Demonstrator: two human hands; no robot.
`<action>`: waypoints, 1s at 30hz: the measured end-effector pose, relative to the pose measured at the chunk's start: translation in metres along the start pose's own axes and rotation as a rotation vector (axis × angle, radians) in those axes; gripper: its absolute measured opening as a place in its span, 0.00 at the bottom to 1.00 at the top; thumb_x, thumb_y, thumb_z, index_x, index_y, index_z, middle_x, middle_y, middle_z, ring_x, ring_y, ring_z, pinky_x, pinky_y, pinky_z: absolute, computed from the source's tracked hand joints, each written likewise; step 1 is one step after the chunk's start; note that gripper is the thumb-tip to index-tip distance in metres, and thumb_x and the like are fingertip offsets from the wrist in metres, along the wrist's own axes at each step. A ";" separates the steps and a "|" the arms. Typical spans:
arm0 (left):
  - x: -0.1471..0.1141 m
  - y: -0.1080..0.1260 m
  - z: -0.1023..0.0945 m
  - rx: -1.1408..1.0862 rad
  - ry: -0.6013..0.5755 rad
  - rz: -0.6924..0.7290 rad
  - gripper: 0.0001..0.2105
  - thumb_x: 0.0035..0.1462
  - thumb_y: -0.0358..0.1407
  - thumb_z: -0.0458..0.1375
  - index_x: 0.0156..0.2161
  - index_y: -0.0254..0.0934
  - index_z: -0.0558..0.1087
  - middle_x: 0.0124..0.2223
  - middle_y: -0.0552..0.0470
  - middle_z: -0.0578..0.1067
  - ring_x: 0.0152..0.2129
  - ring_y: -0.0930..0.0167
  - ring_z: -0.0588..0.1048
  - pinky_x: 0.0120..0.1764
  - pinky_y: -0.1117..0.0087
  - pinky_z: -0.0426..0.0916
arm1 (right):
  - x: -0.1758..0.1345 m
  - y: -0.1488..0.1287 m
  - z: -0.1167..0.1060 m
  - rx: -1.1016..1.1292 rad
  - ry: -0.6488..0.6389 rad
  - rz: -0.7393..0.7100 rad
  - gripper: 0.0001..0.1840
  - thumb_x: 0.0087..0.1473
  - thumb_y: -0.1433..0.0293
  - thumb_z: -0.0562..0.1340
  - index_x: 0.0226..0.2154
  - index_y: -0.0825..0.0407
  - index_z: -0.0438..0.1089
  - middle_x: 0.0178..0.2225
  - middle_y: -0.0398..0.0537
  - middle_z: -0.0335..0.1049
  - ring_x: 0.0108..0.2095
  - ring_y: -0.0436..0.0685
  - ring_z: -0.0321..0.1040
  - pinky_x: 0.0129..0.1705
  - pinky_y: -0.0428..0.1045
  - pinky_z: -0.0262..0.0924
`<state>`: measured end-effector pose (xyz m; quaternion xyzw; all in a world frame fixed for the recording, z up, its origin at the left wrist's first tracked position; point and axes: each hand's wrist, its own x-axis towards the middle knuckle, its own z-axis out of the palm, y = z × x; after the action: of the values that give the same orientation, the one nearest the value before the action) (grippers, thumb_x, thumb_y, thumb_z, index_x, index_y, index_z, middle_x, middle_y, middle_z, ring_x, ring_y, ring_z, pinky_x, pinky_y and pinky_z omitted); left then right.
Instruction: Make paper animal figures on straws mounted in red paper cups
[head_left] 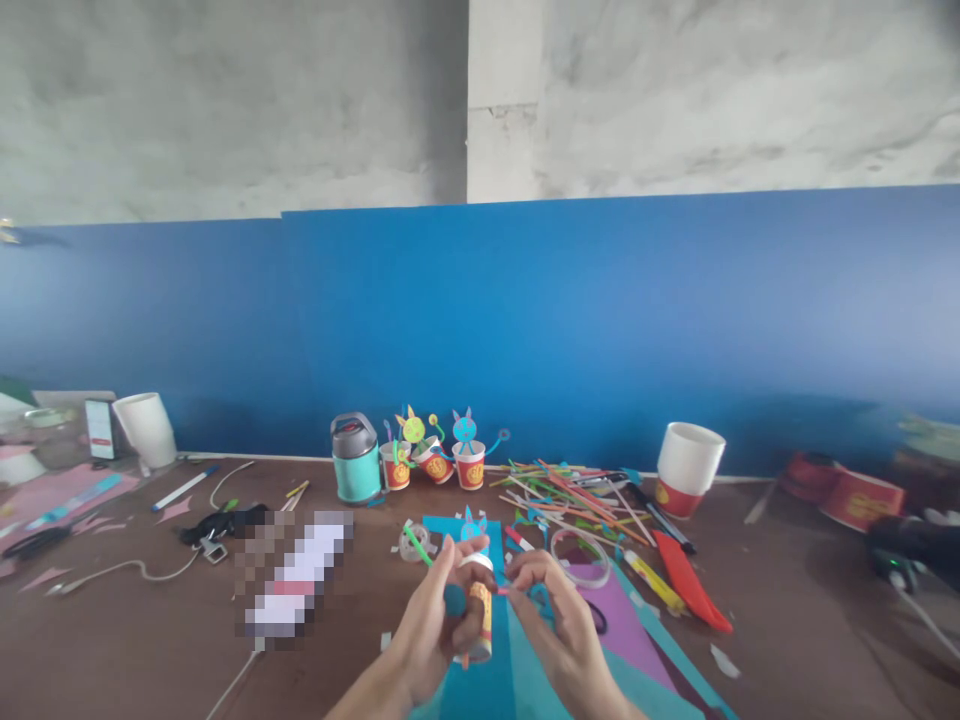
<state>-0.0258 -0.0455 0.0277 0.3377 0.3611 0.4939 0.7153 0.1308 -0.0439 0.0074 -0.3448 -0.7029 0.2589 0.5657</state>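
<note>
Bare grey wall fills the top of the view; below it a long blue partition (480,310) backs the brown table (810,610). On the table, nearest the person, blue paper (525,680) lies beneath both hands, with a purple sheet (622,610) at its right. Left hand (442,625) curled round a red-and-white paper cup (484,645), fingers closed on it; the cup is held upright, off toward the middle of the near edge, above the blue paper. Right hand (559,620) just beside the cup, thumb and fingertips drawn narrow, pinching a small pink piece (503,591) against or close to the cup's side; cannot tell whether it touches. Teal flask (358,470) upright near the partition, left of centre. Stacked white cups (686,465) upright at right. Between them, three decorated cups (470,465) stand in a group, the middle one tilted; yellow and blue eared faces rise above them. Loose coloured straws (581,500) heaped between that group and the stacked cups. Red tool (690,585) and yellow tube (654,582) lie right of the hands. Clear ring (581,560) beyond the right hand. Smallest: green straw (418,545) slanting out by the left thumb, and a dark blue disc (454,600) at the left palm.
</note>
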 end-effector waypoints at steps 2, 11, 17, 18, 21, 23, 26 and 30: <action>-0.002 0.002 0.002 0.001 -0.086 -0.050 0.35 0.48 0.66 0.47 0.49 0.40 0.66 0.33 0.55 0.73 0.08 0.82 0.55 0.16 0.75 0.53 | 0.000 -0.005 0.001 -0.014 -0.047 -0.029 0.06 0.59 0.67 0.56 0.30 0.49 0.62 0.34 0.47 0.68 0.37 0.56 0.67 0.40 0.49 0.62; -0.007 -0.005 0.004 0.243 0.092 0.056 0.32 0.48 0.64 0.50 0.48 0.39 0.68 0.30 0.57 0.69 0.13 0.81 0.56 0.18 0.77 0.54 | -0.008 -0.012 0.007 -0.046 -0.077 -0.007 0.02 0.56 0.68 0.58 0.34 0.48 0.61 0.32 0.46 0.69 0.35 0.56 0.68 0.38 0.49 0.64; -0.008 -0.013 0.001 0.432 0.105 0.138 0.31 0.49 0.63 0.48 0.49 0.42 0.68 0.36 0.52 0.70 0.30 0.70 0.70 0.27 0.75 0.66 | -0.020 0.003 0.026 -0.075 0.055 0.029 0.10 0.52 0.68 0.60 0.38 0.48 0.63 0.32 0.46 0.69 0.34 0.57 0.67 0.40 0.52 0.64; -0.009 -0.012 0.001 0.456 0.086 0.170 0.30 0.50 0.63 0.48 0.48 0.43 0.68 0.37 0.51 0.70 0.32 0.69 0.70 0.28 0.74 0.67 | -0.021 0.004 0.027 -0.071 0.048 0.025 0.09 0.53 0.68 0.60 0.39 0.47 0.62 0.32 0.46 0.69 0.34 0.57 0.66 0.39 0.52 0.64; -0.012 -0.008 0.002 0.493 0.051 0.234 0.26 0.54 0.60 0.46 0.46 0.42 0.68 0.39 0.50 0.70 0.29 0.71 0.69 0.26 0.74 0.67 | -0.016 0.005 0.020 -0.102 0.034 0.002 0.08 0.56 0.69 0.58 0.41 0.47 0.62 0.31 0.46 0.68 0.33 0.56 0.66 0.38 0.52 0.65; -0.012 -0.004 0.002 0.532 0.048 0.293 0.22 0.55 0.57 0.49 0.40 0.40 0.69 0.35 0.51 0.69 0.22 0.74 0.67 0.21 0.77 0.63 | -0.011 0.005 0.013 -0.150 0.047 -0.018 0.05 0.56 0.68 0.58 0.37 0.48 0.63 0.31 0.46 0.67 0.33 0.56 0.66 0.37 0.51 0.65; -0.006 -0.001 0.000 0.616 0.033 0.443 0.17 0.52 0.49 0.57 0.26 0.37 0.68 0.29 0.53 0.67 0.18 0.76 0.64 0.19 0.77 0.59 | -0.005 0.007 0.007 -0.169 0.093 -0.018 0.05 0.56 0.66 0.59 0.32 0.49 0.64 0.32 0.47 0.67 0.34 0.56 0.67 0.37 0.50 0.65; 0.005 -0.004 -0.008 0.733 0.100 0.641 0.12 0.53 0.40 0.58 0.23 0.37 0.68 0.30 0.50 0.70 0.26 0.70 0.69 0.31 0.72 0.65 | -0.003 0.011 0.006 -0.116 0.130 0.035 0.07 0.56 0.64 0.59 0.38 0.48 0.63 0.32 0.47 0.68 0.36 0.57 0.67 0.38 0.51 0.65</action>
<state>-0.0300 -0.0403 0.0195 0.6372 0.4229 0.5454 0.3430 0.1279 -0.0388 -0.0044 -0.4051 -0.6726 0.2048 0.5845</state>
